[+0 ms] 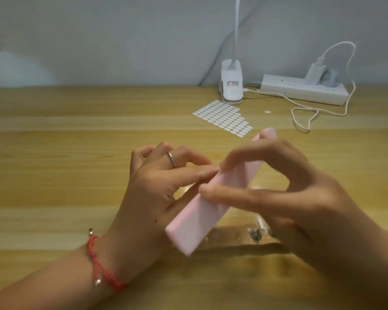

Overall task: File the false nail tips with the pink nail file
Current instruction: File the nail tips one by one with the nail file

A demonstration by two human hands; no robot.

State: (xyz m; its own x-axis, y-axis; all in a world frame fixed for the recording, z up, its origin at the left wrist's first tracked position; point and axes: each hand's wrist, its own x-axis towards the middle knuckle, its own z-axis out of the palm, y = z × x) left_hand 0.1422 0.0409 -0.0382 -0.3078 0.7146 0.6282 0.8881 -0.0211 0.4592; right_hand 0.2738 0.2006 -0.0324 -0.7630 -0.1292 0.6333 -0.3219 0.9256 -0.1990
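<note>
While the pink nail file [213,195] is held above the middle of the counter [54,175], near its front edge, its long axis is seen to run diagonally, from a low near end by the left wrist up and away toward the far right; the right hand [285,193] is closed on it, thumb under and forefinger over the middle of the block, so this is the hand that carries the tool; the left hand [164,184] is brought against the file's left face, its fingers [202,172] extended and touching the upper edge; whether a false nail tip is worn or pinched there cannot be told through the blur; a stroke along the file's length is judged to be the step in hand.
</note>
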